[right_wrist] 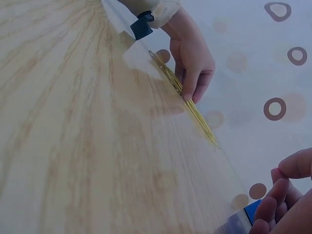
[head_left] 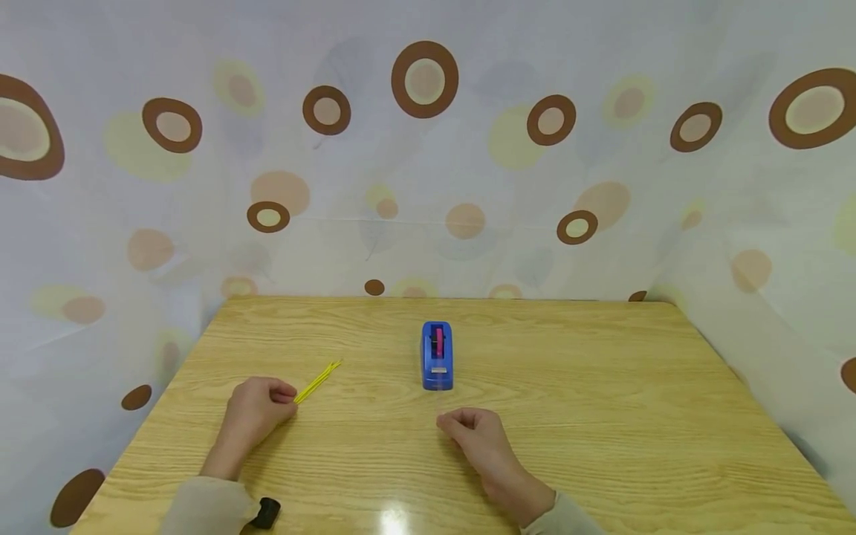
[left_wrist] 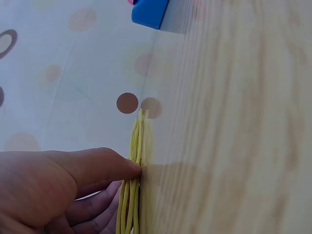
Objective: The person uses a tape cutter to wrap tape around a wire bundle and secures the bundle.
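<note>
A bundle of thin yellow cords point(head_left: 318, 382) lies low over the left part of the table. My left hand point(head_left: 257, 412) pinches it between thumb and fingers, as the left wrist view shows with the thumb point(left_wrist: 112, 165) across the strands. A blue tape dispenser point(head_left: 438, 375) with a pink core stands near the middle of the table. From its front a faint clear strip of tape point(head_left: 438, 401) runs toward me. My right hand point(head_left: 484, 449) pinches the end of this strip in front of the dispenser. In the right wrist view the dispenser is mostly hidden behind the right hand point(right_wrist: 287, 202).
The wooden table point(head_left: 602, 401) reaches back to a white curtain point(head_left: 428, 163) patterned with brown rings. The same cloth hangs along both sides. A black strap piece point(head_left: 266, 513) sits at the left sleeve's cuff.
</note>
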{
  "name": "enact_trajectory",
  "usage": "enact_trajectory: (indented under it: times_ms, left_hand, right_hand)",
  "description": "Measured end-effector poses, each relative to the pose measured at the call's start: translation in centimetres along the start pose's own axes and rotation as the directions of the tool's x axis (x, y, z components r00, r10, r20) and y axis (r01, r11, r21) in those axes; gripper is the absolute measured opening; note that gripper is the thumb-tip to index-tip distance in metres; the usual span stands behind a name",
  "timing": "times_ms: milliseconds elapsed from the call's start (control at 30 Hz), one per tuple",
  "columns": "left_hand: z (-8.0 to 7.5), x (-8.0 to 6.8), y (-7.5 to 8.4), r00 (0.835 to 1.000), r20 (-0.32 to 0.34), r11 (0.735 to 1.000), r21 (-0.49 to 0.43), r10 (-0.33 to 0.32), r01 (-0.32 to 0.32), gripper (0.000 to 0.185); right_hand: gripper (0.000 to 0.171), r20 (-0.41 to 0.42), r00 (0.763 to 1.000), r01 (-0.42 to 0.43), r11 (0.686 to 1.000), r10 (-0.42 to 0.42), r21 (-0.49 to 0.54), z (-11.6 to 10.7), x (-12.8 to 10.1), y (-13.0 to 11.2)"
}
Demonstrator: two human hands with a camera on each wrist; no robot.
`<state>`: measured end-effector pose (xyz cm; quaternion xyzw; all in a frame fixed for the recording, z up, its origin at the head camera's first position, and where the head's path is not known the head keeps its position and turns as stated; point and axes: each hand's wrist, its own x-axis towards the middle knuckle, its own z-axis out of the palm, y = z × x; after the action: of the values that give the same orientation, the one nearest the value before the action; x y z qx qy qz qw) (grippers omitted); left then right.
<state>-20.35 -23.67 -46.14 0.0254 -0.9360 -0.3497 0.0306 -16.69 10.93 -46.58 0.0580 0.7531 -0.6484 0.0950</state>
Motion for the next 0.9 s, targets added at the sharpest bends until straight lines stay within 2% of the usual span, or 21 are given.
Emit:
enact_trajectory:
  times_ms: [333,567,700,900]
  left_hand:
    - [0.1,0.38,0.26,0.999,0.036,1.0,0.022,0.004,-0.005,0.018]
    - [0.34,0.41,0.11,0.994,0.093,0.994,0.09,0.057,-0.065,0.02]
    - [0.34,0.09,0.52,0.992,0.102,0.99,0.117,0.069,-0.081,0.02]
    - [0.3,-0.05,0.79,0.992,0.109,0.989,0.129,0.055,-0.069,0.019]
  right_hand:
    - [0.019,0.02,0.999,0.025,1.0,-0.026,0.003,-0.24,0.2,-0.06]
    - [0.022,0.021,1.0,-0.002,1.0,0.002,-0.012,-0.23,0.33,0.18]
    - [0.023,0.018,1.0,-0.017,1.0,0.017,-0.016,-0.21,0.28,0.28]
    - [0.023,0.02,1.0,-0.005,1.0,0.006,-0.015,-0.26,0.37,0.27]
